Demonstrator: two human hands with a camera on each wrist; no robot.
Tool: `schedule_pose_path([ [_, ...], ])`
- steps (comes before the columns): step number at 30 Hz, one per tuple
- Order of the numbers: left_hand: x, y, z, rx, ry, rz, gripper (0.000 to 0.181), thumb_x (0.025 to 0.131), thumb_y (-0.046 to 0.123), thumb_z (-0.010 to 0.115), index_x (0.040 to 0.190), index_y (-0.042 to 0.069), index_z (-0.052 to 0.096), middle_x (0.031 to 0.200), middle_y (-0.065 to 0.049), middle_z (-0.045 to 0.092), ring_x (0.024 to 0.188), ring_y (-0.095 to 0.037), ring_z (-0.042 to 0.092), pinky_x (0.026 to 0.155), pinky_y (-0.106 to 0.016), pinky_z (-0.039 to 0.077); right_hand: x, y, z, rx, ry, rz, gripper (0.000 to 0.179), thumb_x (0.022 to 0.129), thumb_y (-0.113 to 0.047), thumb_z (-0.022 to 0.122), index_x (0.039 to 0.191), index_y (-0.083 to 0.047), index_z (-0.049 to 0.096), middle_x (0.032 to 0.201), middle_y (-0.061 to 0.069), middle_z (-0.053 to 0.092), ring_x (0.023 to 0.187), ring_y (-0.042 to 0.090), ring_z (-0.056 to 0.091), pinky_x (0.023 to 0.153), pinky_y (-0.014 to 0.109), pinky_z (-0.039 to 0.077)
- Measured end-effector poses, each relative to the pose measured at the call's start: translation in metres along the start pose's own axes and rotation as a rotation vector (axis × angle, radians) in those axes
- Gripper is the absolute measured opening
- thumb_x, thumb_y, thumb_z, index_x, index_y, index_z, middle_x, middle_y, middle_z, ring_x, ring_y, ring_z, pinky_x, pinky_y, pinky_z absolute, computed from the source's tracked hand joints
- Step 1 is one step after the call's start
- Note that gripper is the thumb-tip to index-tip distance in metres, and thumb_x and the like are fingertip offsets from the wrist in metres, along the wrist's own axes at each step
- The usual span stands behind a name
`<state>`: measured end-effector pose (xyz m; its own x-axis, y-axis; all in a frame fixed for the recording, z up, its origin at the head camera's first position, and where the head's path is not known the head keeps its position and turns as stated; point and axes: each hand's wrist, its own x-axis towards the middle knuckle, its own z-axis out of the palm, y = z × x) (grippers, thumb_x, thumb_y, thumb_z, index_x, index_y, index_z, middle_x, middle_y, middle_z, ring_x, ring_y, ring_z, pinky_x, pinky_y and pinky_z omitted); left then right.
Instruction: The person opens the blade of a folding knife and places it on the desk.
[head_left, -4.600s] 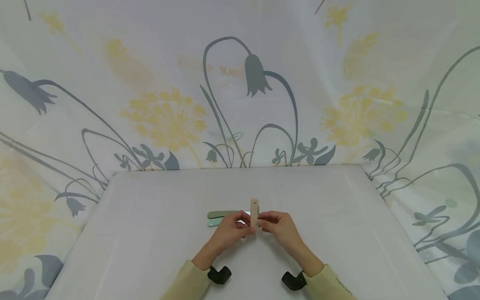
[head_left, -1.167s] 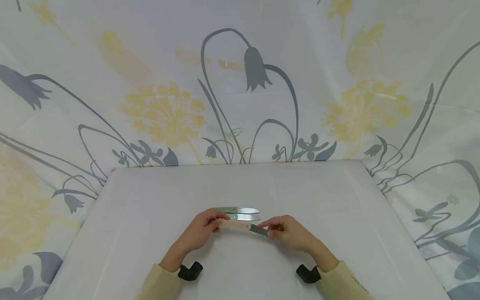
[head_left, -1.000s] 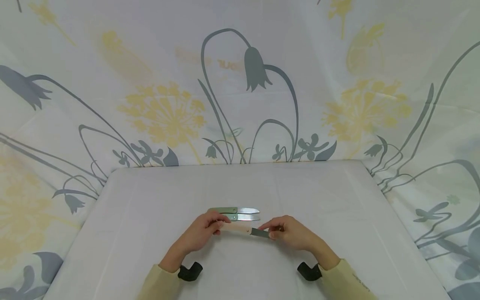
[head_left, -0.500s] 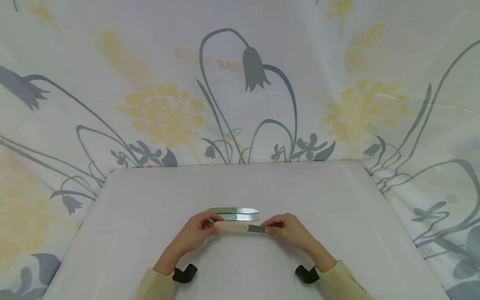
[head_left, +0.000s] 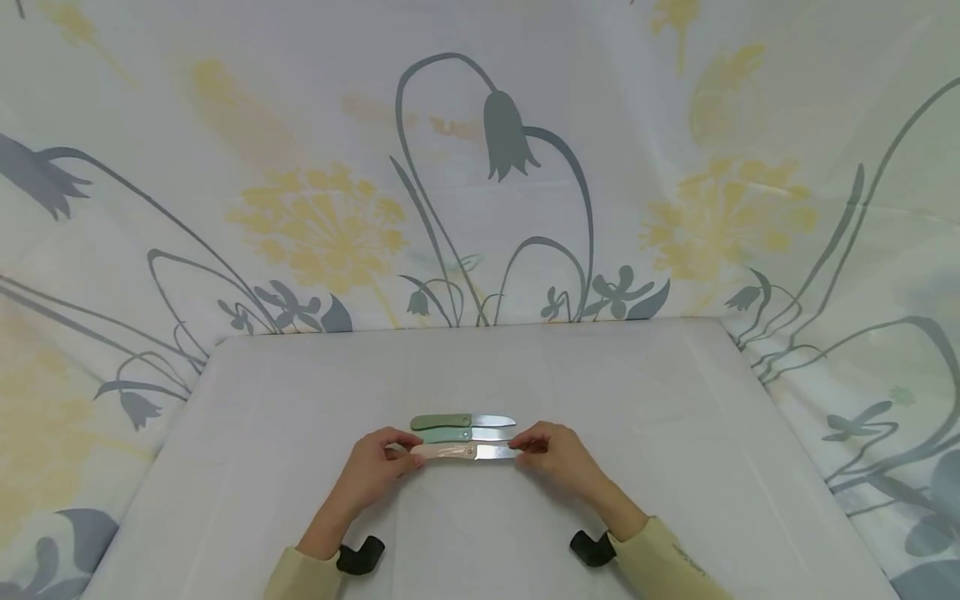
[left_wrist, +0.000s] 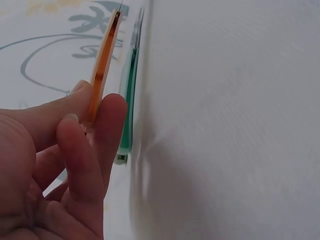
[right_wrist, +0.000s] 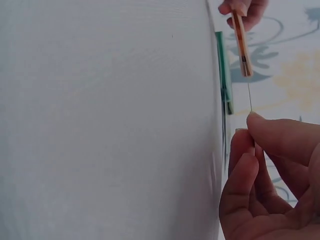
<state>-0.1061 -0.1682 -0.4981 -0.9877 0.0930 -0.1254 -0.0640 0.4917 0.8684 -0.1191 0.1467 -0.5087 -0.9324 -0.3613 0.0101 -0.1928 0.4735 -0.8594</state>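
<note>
A white table (head_left: 300,433) is carrying two green-handled knives (head_left: 459,427) side by side, blades pointing toward 3 o'clock.

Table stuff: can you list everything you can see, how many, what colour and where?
Green knives: 2, green handles with silver blades, side by side mid-table, just behind the hands.
Beige knife: 1, beige handle with silver blade, nearest the person, held at both ends.
Table: 1, white cloth, centre of the view.
Curtain: 1, pale with yellow and grey flowers, behind and beside the table.
Black straps: 2, at the wrists.
Sleeves: 2, pale yellow, bottom edge.
Left hand: 1, its grip pinches the beige handle end.
Right hand: 1, its grip pinches the blade tip.
</note>
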Motion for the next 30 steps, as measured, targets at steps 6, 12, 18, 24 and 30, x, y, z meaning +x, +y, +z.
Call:
schedule_pose_path([
  [6,-0.003,-0.003,-0.004,0.098,0.039,-0.018,0.021,0.079,0.015,0.085,0.098,0.012,0.076,0.093,0.0,0.07,0.077,-0.011,0.066,0.069,-0.032,0.053,0.001,-0.006,0.009,-0.023,0.003,0.012,0.021,0.081,-0.001,0.078,0.099,-0.01,0.076,0.095,-0.003,0.069,0.086,0.014,0.063,0.077,0.027,0.051],
  [12,-0.004,-0.002,-0.003,0.139,0.058,-0.03,0.021,0.078,0.016,0.086,0.096,0.012,0.077,0.087,0.002,0.068,0.075,-0.011,0.063,0.069,-0.034,0.052,0.001,-0.013,0.013,-0.047,0.067,0.066,0.02,0.079,0.003,0.078,0.094,-0.01,0.075,0.088,-0.003,0.067,0.082,0.013,0.06,0.073,0.027,0.05],
  [18,-0.003,-0.004,0.0,0.178,0.083,-0.015,0.021,0.077,0.018,0.087,0.095,0.013,0.077,0.081,0.003,0.067,0.072,-0.011,0.061,0.067,-0.032,0.049,0.0,-0.014,0.013,-0.03,0.079,0.084,0.021,0.077,0.003,0.079,0.094,-0.008,0.075,0.085,-0.003,0.068,0.079,0.011,0.06,0.071,0.026,0.049],
  [24,-0.003,-0.002,0.001,0.18,0.084,-0.015,0.022,0.079,0.017,0.086,0.097,0.01,0.076,0.082,0.003,0.066,0.072,-0.011,0.06,0.065,-0.031,0.049,0.0,-0.011,0.006,-0.008,0.06,0.105,0.023,0.079,0.001,0.078,0.098,-0.01,0.077,0.088,-0.003,0.071,0.081,0.011,0.065,0.074,0.028,0.05],
  [30,-0.004,0.001,0.001,0.18,0.075,-0.005,0.022,0.079,0.016,0.085,0.097,0.009,0.074,0.082,0.002,0.066,0.071,-0.01,0.06,0.065,-0.032,0.049,-0.001,-0.008,-0.008,0.042,0.039,0.135,0.022,0.083,-0.003,0.077,0.104,-0.009,0.076,0.097,0.0,0.073,0.088,0.015,0.068,0.077,0.031,0.052],
])
